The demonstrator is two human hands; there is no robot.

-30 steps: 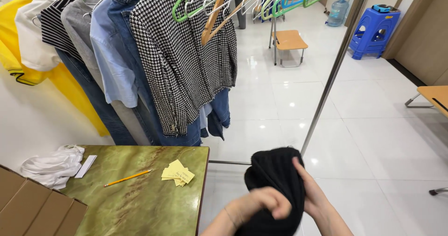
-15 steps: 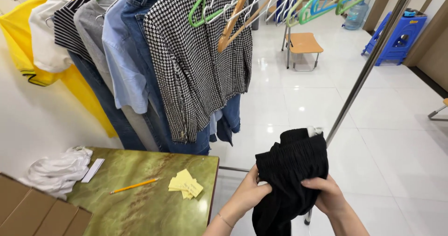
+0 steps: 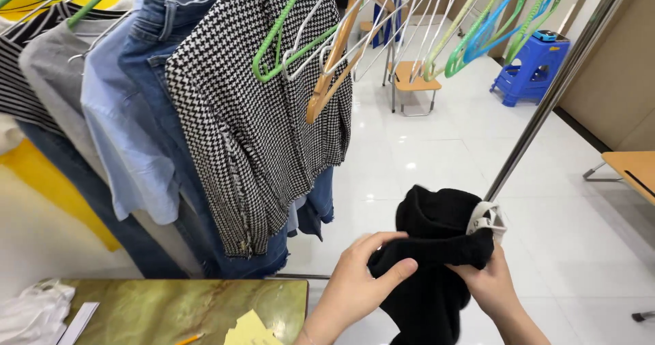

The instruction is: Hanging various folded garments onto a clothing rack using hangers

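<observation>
Both hands are closed on a black garment (image 3: 437, 263) that the person holds up in front of the body, above the white tiled floor (image 3: 559, 202). The left hand (image 3: 361, 277) has a clenched grip on the left part of the cloth: the thumb lies over the front of a folded band of fabric and the other fingers curl on top of it. The right hand (image 3: 491, 283) grips the right end of the same band from below and behind; its fingers are mostly hidden by the cloth, so I cannot tell how they lie. A white hanger (image 3: 486, 219) shows just at the right edge of the garment, touching the fabric above the right hand. The garment stands up in a rounded lump above the two hands and hangs down loose between the wrists. To the left of the hands is the corner of a green marbled worktop (image 3: 205, 304) with yellow paper notes (image 3: 249, 328) and a white cloth (image 3: 31, 311) on it. Behind it a rack carries a black and white houndstooth jacket (image 3: 252, 120), blue jeans (image 3: 153, 58) and a light blue shirt (image 3: 123, 133). The metal pole (image 3: 552, 93) of the rack runs slanted behind the garment.
</observation>
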